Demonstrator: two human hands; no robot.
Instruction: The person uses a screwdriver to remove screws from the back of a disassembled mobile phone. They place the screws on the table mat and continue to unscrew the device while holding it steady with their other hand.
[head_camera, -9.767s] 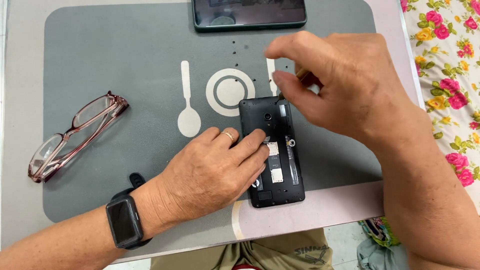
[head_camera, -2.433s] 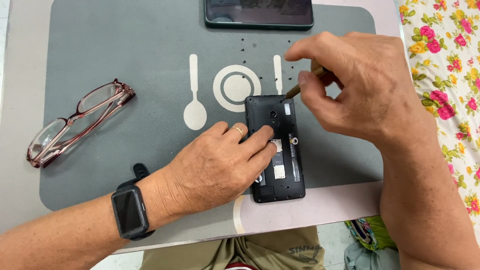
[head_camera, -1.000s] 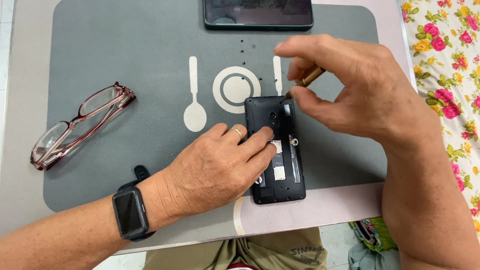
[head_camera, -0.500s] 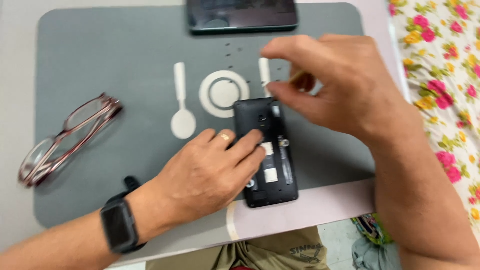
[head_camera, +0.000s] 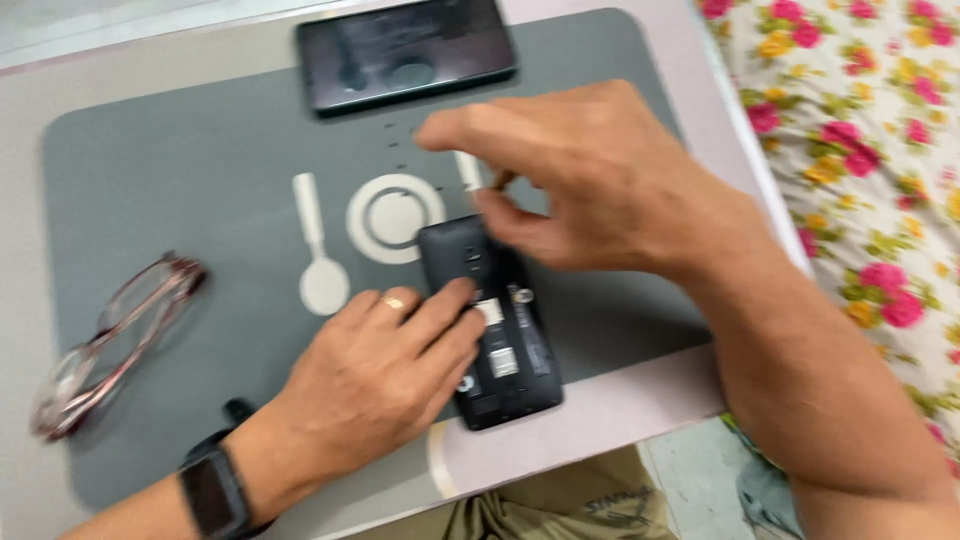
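With the left hand (head_camera: 385, 365) pressed flat on the opened phone (head_camera: 495, 330) at mat centre, the right hand (head_camera: 590, 180), pinching a thin tool at 12 o'clock, risks slipping and gouging components.

Left hand (head_camera: 385, 365) is laid flat, palm down, fingers stretched out forward and pressed down. Right hand (head_camera: 590, 175) is held raised just above it, thumb and fingertips pinched together, wrist bent inward.
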